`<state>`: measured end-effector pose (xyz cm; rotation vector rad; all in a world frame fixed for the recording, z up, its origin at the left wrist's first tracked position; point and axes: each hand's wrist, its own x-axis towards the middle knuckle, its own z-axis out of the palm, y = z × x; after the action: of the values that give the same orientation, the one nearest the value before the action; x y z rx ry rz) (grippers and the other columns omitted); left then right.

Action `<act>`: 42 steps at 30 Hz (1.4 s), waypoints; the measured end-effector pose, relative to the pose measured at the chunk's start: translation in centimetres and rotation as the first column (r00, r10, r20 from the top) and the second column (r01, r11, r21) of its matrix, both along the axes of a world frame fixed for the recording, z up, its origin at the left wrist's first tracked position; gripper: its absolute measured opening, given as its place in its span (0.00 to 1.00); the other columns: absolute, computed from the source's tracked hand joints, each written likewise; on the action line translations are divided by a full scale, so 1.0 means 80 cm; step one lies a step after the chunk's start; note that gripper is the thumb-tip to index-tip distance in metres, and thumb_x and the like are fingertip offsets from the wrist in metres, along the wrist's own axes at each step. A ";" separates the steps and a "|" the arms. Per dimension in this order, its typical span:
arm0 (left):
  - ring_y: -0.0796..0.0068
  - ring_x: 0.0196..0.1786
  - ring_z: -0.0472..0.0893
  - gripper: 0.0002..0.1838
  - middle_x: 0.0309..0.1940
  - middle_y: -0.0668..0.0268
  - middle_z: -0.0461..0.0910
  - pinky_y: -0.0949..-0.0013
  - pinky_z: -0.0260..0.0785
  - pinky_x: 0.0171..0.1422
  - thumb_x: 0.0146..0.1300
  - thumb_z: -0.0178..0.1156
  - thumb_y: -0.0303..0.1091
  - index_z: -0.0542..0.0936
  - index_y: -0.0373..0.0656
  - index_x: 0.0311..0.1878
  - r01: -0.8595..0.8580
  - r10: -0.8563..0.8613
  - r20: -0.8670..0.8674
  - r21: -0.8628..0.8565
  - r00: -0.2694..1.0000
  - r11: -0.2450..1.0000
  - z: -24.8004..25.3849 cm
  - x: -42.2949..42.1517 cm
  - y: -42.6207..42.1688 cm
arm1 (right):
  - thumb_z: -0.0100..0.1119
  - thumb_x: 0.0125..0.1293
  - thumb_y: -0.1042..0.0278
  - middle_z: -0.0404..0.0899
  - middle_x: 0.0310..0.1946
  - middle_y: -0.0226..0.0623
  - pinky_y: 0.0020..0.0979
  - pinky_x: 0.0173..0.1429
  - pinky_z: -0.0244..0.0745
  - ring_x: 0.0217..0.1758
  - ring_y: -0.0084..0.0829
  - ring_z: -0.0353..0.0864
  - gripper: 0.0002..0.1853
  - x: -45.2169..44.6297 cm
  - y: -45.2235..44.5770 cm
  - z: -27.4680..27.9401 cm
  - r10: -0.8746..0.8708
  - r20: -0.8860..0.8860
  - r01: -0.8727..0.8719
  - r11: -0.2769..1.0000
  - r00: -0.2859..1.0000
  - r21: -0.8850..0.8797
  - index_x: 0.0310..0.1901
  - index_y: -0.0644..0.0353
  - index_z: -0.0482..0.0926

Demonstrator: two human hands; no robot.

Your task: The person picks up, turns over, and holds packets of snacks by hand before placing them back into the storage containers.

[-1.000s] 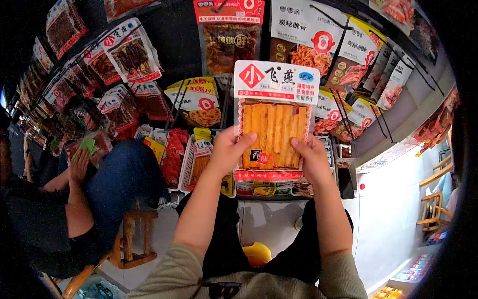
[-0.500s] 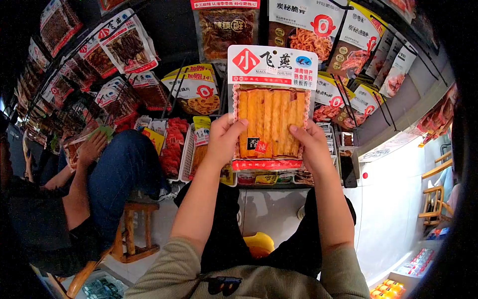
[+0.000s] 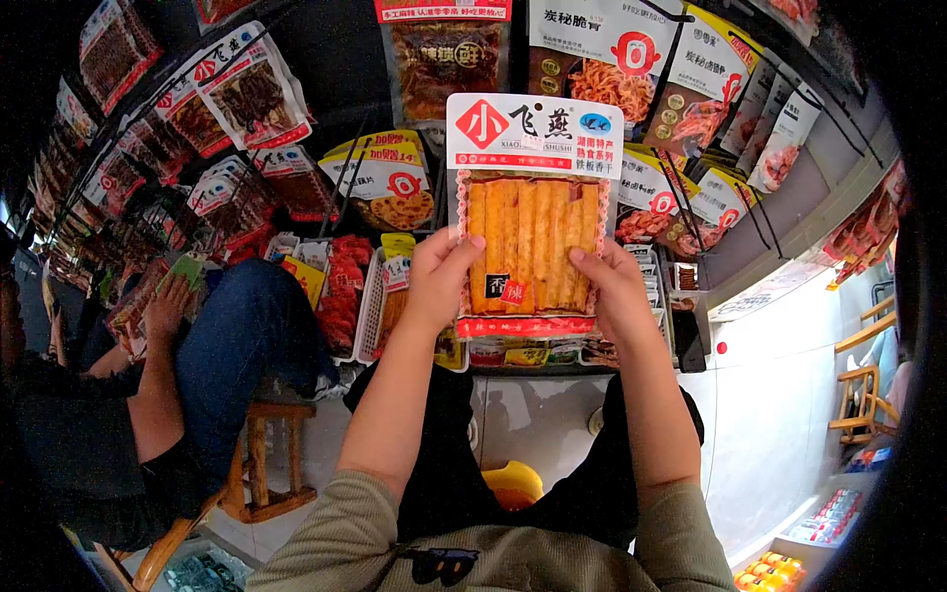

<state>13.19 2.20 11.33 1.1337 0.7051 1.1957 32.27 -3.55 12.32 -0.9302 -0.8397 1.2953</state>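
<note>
A flat clear snack package (image 3: 533,237) with a white and red header and orange-brown strips inside is held upright in front of me. My left hand (image 3: 441,276) grips its left edge, thumb on the front. On the opposite edge my right hand (image 3: 610,286) pinches it the same way, its thumb also over the front. The fingers behind the package are hidden. Behind it hang a brown snack packet (image 3: 449,59) and a white packet (image 3: 602,49) on the rack.
At the left a person (image 3: 158,395) in jeans sits holding a package with a green cloth. Below the rack are a white basket (image 3: 370,311) and red packets (image 3: 342,296). A wooden stool (image 3: 258,464), a yellow object (image 3: 515,483) and wooden chairs (image 3: 856,395) stand on the floor.
Over the last second the package and both my hands have shifted slightly left and up in view. The grip is the same. The seated person's hand with the green cloth has moved a little.
</note>
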 end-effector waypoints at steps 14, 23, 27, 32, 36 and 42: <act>0.84 0.34 0.74 0.09 0.33 0.67 0.77 0.76 0.65 0.38 0.60 0.51 0.28 0.75 0.33 0.40 -0.026 0.024 0.077 0.015 0.997 1.000 0.001 0.004 0.000 | 0.50 0.61 0.68 0.77 0.38 0.33 0.25 0.48 0.69 0.41 0.24 0.75 0.12 0.008 0.001 -0.004 -0.085 -0.049 0.078 0.989 0.995 -0.123 0.44 0.65 0.73; 0.85 0.31 0.73 0.09 0.29 0.69 0.76 0.77 0.65 0.34 0.61 0.50 0.29 0.75 0.33 0.38 -0.031 0.030 0.013 0.086 0.999 0.996 0.002 0.001 -0.001 | 0.49 0.62 0.67 0.76 0.41 0.34 0.26 0.50 0.68 0.44 0.25 0.74 0.13 0.003 -0.003 0.005 -0.063 -0.065 0.061 0.998 0.996 -0.024 0.45 0.65 0.73; 0.85 0.30 0.73 0.09 0.28 0.69 0.77 0.77 0.65 0.33 0.61 0.50 0.29 0.75 0.33 0.38 -0.033 0.033 0.003 0.123 0.999 0.992 0.000 -0.001 0.001 | 0.49 0.62 0.67 0.76 0.41 0.34 0.26 0.50 0.68 0.44 0.24 0.74 0.13 0.001 -0.004 0.005 -0.037 -0.084 0.034 0.999 0.996 -0.028 0.45 0.65 0.73; 0.84 0.32 0.74 0.09 0.31 0.67 0.77 0.77 0.66 0.36 0.61 0.50 0.29 0.75 0.32 0.39 -0.039 0.034 0.049 0.100 0.998 0.994 0.006 0.001 -0.002 | 0.49 0.63 0.67 0.76 0.43 0.35 0.26 0.51 0.68 0.45 0.24 0.74 0.13 0.002 -0.004 0.002 -0.015 -0.100 0.015 1.000 0.995 -0.008 0.46 0.65 0.72; 0.83 0.33 0.75 0.09 0.32 0.66 0.77 0.77 0.66 0.37 0.61 0.50 0.27 0.74 0.32 0.40 -0.031 0.025 0.070 0.079 0.997 0.996 0.004 -0.001 -0.002 | 0.49 0.63 0.68 0.75 0.44 0.34 0.26 0.52 0.67 0.46 0.25 0.74 0.14 -0.001 -0.003 0.003 -0.015 -0.114 0.014 1.000 0.993 -0.006 0.47 0.66 0.72; 0.83 0.33 0.75 0.09 0.32 0.67 0.77 0.78 0.66 0.37 0.61 0.50 0.26 0.74 0.32 0.40 -0.061 0.055 0.063 0.088 0.996 0.994 0.006 0.001 -0.002 | 0.49 0.63 0.67 0.75 0.43 0.34 0.26 0.51 0.67 0.46 0.24 0.74 0.14 0.001 -0.002 -0.001 -0.012 -0.110 0.009 1.000 0.994 -0.027 0.47 0.65 0.72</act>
<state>13.25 2.03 11.77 1.1532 0.6472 1.3170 32.32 -3.73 12.28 -0.8747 -0.7321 1.3389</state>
